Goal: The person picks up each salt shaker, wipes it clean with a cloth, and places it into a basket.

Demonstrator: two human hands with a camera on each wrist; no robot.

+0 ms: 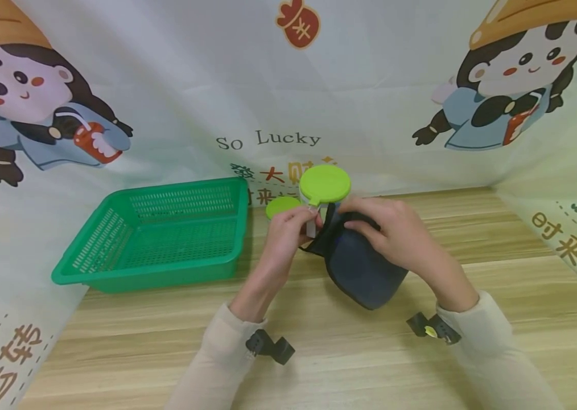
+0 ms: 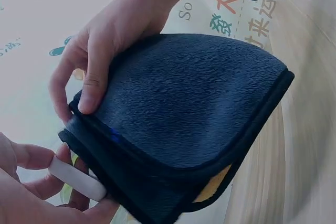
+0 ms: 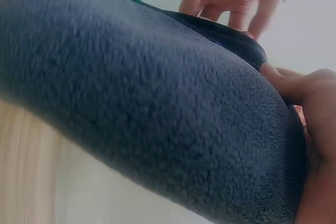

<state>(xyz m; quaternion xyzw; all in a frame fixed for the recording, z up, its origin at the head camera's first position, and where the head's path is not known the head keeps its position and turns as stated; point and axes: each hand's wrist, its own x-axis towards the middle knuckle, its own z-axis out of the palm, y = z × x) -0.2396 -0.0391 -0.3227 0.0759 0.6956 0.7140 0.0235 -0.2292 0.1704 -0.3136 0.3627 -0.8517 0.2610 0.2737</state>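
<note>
A folded dark blue-grey fleece cloth [image 1: 365, 267] with black edging hangs between my two hands above the wooden table. A yellow layer [image 2: 212, 186] shows inside its fold in the left wrist view. My left hand [image 1: 288, 233] pinches a small white bar [image 2: 79, 178] between thumb and fingers, right at the cloth's black edge. My right hand [image 1: 401, 233] grips the cloth's upper edge, thumb on the near face and fingers behind. In the right wrist view, the cloth [image 3: 152, 103] fills most of the picture and hides part of my left hand's fingers.
Behind my hands stands a container with a lime-green lid [image 1: 325, 183]. A second lime-green lid [image 1: 282, 206] sits to its left. A green plastic basket [image 1: 165, 272] is at the left on the wooden table [image 1: 165, 341]. A printed cloth backdrop [image 1: 191, 85] surrounds the table.
</note>
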